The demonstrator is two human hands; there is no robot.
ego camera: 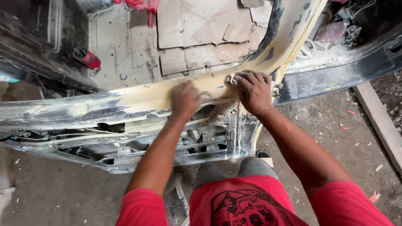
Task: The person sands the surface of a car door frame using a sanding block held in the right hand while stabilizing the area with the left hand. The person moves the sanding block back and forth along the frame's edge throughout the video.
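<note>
A stripped car door [63, 109] stands in front of me, its upper edge coated in yellowish filler [142, 96]. My left hand [186, 99] rests on the filler band near the middle, blurred, fingers curled; what it holds, if anything, is hidden. My right hand [252, 91] presses a small folded piece of whitish sandpaper [231, 78] against the filler at the door's corner, where the window frame [289, 29] rises. The door's inner metal frame with openings [201, 140] shows below my hands.
Flattened cardboard sheets [201, 29] lie on the floor beyond the door. A red can [88, 58] lies at the back left. A dark body panel [347, 67] stands at right, a wooden plank [381, 121] beside it. Dusty concrete floor [326, 129] lies underfoot.
</note>
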